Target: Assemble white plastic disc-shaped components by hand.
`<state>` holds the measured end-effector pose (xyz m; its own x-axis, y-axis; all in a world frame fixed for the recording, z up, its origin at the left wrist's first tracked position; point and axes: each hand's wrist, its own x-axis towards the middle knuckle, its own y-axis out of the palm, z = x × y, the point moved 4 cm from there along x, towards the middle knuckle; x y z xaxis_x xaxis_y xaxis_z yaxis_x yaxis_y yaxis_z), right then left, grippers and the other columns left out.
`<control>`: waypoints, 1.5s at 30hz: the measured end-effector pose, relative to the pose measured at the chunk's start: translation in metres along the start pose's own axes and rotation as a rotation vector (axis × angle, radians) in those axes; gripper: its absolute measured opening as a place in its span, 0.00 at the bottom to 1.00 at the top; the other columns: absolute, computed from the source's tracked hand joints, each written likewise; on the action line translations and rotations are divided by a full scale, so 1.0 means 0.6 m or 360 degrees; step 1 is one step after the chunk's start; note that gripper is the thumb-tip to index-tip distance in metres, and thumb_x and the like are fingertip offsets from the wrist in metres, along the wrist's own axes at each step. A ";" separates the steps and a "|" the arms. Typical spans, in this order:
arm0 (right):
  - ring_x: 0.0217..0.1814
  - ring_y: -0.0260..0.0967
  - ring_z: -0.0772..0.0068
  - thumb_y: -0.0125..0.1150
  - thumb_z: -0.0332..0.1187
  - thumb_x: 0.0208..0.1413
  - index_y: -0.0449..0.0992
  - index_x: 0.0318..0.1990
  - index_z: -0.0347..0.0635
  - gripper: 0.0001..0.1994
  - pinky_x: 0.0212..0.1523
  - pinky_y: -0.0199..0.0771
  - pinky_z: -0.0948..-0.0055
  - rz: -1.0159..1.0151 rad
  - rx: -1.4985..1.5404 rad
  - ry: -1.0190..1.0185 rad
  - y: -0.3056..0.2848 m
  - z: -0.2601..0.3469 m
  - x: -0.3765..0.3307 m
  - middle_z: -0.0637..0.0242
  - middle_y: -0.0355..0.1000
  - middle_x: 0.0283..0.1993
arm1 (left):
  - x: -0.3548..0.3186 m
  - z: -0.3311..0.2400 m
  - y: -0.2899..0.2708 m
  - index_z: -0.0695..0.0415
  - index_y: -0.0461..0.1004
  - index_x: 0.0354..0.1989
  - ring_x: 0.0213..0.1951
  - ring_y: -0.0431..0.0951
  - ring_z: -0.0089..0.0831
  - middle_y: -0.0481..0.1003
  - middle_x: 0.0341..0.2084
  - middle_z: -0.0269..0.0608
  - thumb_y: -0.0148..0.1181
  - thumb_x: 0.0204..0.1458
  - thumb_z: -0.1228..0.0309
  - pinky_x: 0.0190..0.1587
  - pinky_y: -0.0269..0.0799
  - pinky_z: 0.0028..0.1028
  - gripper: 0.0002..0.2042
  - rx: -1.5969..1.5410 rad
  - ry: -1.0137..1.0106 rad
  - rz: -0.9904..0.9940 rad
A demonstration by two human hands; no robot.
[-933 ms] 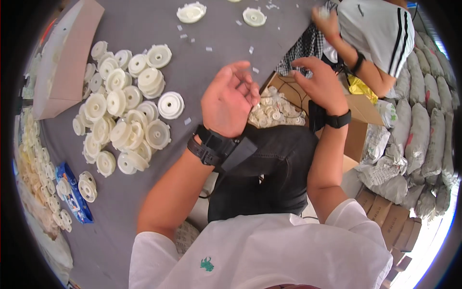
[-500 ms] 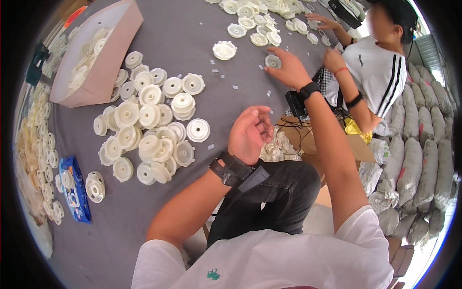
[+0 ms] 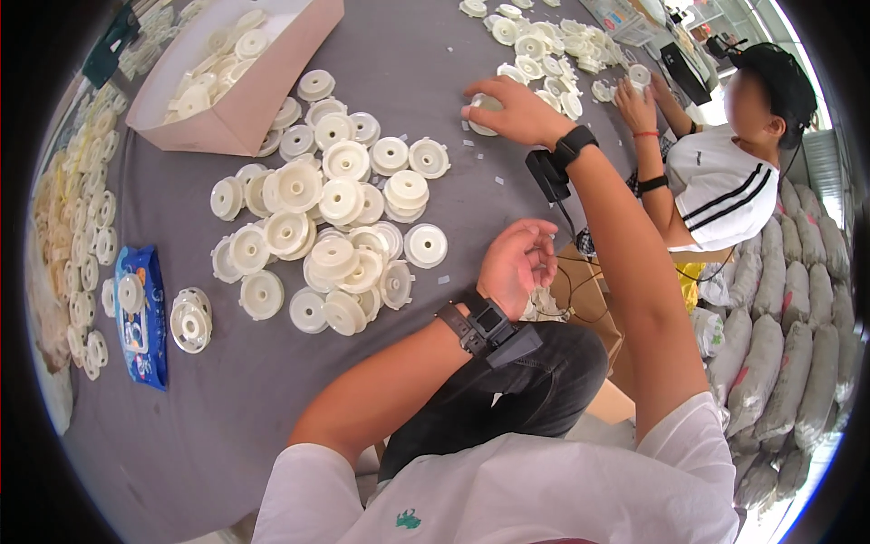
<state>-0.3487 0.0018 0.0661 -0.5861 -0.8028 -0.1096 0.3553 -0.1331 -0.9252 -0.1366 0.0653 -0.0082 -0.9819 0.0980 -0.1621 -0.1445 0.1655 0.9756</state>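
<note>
My right hand point(image 3: 521, 111) reaches over the table, its thumb and fingers closed round a white plastic disc point(image 3: 486, 116). The hand covers part of that disc. My left hand point(image 3: 518, 269) hovers near the table's edge with palm turned up, fingers loosely curled and apart, and no object visible in it. Left of it, a heap of white round plastic discs point(image 3: 344, 199) with centre holes lies on the grey cloth. One single disc point(image 3: 426, 246) sits at the heap's near right side, nearest to my left hand. Small clear flakes are scattered around.
A pink box point(image 3: 208, 136) of discs stands at the far left. Closer lie a blue wipes pack point(image 3: 143, 317) and a lone disc point(image 3: 191, 320). More discs point(image 3: 544, 54) spread at the back. A co-worker point(image 3: 725, 163) holds a disc at right, near stacked grey sacks point(image 3: 770, 381).
My right hand has moved left with its disc, onto the spot of a disc lying apart. The view has shifted, moving the table's things rightward. The co-worker's hands now hold up a disc.
</note>
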 end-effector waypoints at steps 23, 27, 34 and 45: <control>0.48 0.75 0.71 0.67 0.44 0.61 0.79 0.54 0.36 0.22 0.51 0.74 0.71 0.0116 0.0382 0.0094 -0.081 0.004 -0.171 0.62 0.79 0.51 | -0.001 -0.019 0.009 0.45 0.62 0.67 0.51 0.80 0.44 0.76 0.49 0.44 0.49 0.69 0.56 0.38 0.85 0.41 0.21 -0.0125 -0.0010 0.0024; 0.49 0.78 0.50 0.62 0.38 0.57 0.82 0.47 0.42 0.14 0.50 0.78 0.55 -0.0594 -0.0533 0.0356 -0.056 -0.137 -0.088 0.52 0.78 0.50 | 0.001 -0.012 0.017 0.46 0.62 0.67 0.49 0.80 0.44 0.75 0.49 0.43 0.51 0.67 0.61 0.36 0.84 0.41 0.21 0.0021 -0.0048 0.0025; 0.45 0.79 0.47 0.62 0.39 0.53 0.84 0.41 0.43 0.13 0.47 0.79 0.52 -0.0377 -0.0577 0.0463 -0.056 -0.116 -0.043 0.51 0.80 0.43 | 0.001 -0.014 0.011 0.48 0.64 0.65 0.45 0.82 0.43 0.76 0.46 0.42 0.53 0.66 0.62 0.32 0.83 0.41 0.20 -0.0057 -0.0049 -0.0008; 0.48 0.76 0.79 0.63 0.36 0.65 0.79 0.53 0.35 0.15 0.46 0.74 0.77 -0.0477 0.1072 -0.0585 -0.166 0.248 0.031 0.65 0.81 0.49 | -0.003 -0.007 0.018 0.47 0.66 0.63 0.40 0.83 0.41 0.75 0.42 0.39 0.55 0.64 0.62 0.29 0.80 0.39 0.20 -0.0056 -0.0052 -0.0059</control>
<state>-0.2866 -0.0865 0.2104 -0.4915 -0.8011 0.3416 0.6509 -0.5985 -0.4670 -0.1372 0.0626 0.0033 -0.9713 0.1247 -0.2026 -0.1857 0.1349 0.9733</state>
